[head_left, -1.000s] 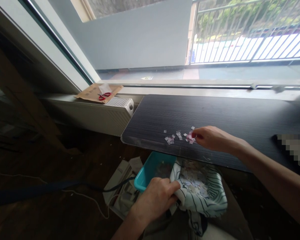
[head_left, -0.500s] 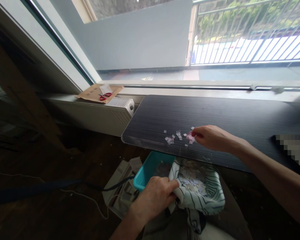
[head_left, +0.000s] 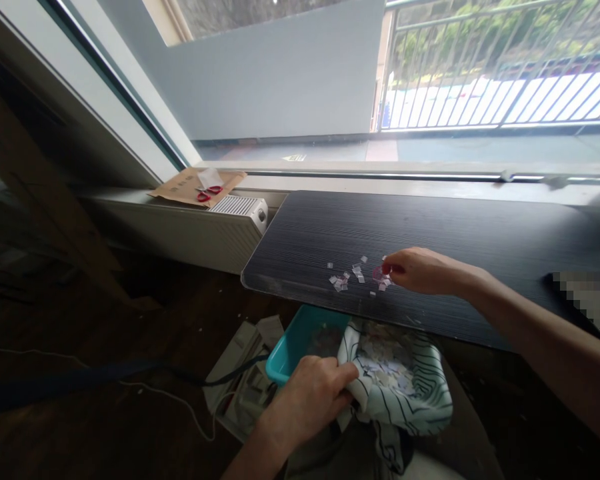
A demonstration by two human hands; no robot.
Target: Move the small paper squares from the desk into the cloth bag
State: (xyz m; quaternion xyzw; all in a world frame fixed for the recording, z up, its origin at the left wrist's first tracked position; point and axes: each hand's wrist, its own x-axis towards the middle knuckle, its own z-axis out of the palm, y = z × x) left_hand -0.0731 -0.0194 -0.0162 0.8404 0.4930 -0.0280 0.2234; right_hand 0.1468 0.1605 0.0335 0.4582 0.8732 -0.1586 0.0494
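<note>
My left hand (head_left: 313, 393) is closed on the near left edge of a white-and-green cloth with dark wavy lines (head_left: 425, 407). That cloth forms a basin-like holder full of small paper-like scraps (head_left: 387, 363). Over the dark tabletop, my right hand (head_left: 417, 270) has its fingertips pinched at a small pink, see-through round piece (head_left: 377, 274), whose right part the fingers hide. Small clear-white square pieces (head_left: 339, 283) lie scattered left of these fingers, and a few sit just below them. A turquoise basin (head_left: 280, 353) stands beside the cloth holder, with some scraps inside.
The dark table (head_left: 320, 227) runs along the window sill. Red-handled scissors (head_left: 209, 193) rest on a brown envelope (head_left: 180, 188) above a white radiator (head_left: 245, 212). A blurred-out flat object (head_left: 585, 300) lies at the right. A white cable (head_left: 180, 398) trails on the floor.
One small square piece now lies apart, left of the pink piece. My right hand has shifted very slightly; my left hand keeps its hold on the cloth.
</note>
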